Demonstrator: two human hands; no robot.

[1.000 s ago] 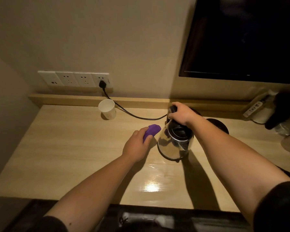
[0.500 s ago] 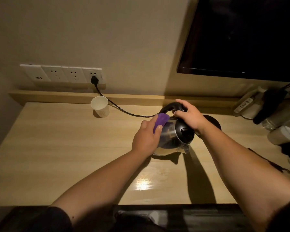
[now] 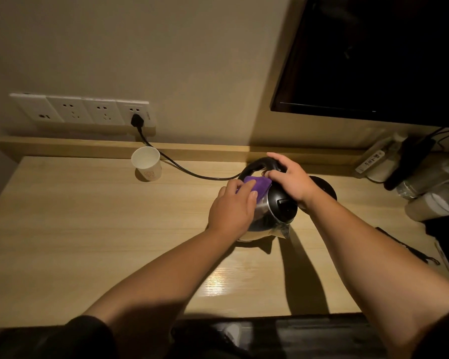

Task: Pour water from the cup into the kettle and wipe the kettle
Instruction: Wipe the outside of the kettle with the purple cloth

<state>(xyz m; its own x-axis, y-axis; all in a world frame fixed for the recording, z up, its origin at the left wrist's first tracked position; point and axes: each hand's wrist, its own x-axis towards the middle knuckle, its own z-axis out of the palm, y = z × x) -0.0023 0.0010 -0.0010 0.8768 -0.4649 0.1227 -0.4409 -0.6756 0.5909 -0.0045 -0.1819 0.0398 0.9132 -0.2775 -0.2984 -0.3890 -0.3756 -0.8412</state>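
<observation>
Kettle (image 3: 272,216) on table (image 3: 88,229), off base (image 3: 324,189), spout toward camera. Right hand (image 3: 289,181) clamped on black handle (image 3: 257,164). Left hand (image 3: 232,211) pressing purple cloth (image 3: 259,186) against kettle's upper side, fingers closed on cloth. Cup (image 3: 146,163) upright near back ledge, well apart from kettle.

It's looking like a hotel room: a wall-mounted TV (image 3: 373,55) is hanging over a wooden desk (image 3: 88,229) with sockets (image 3: 81,110) and bottled water (image 3: 430,180).
</observation>
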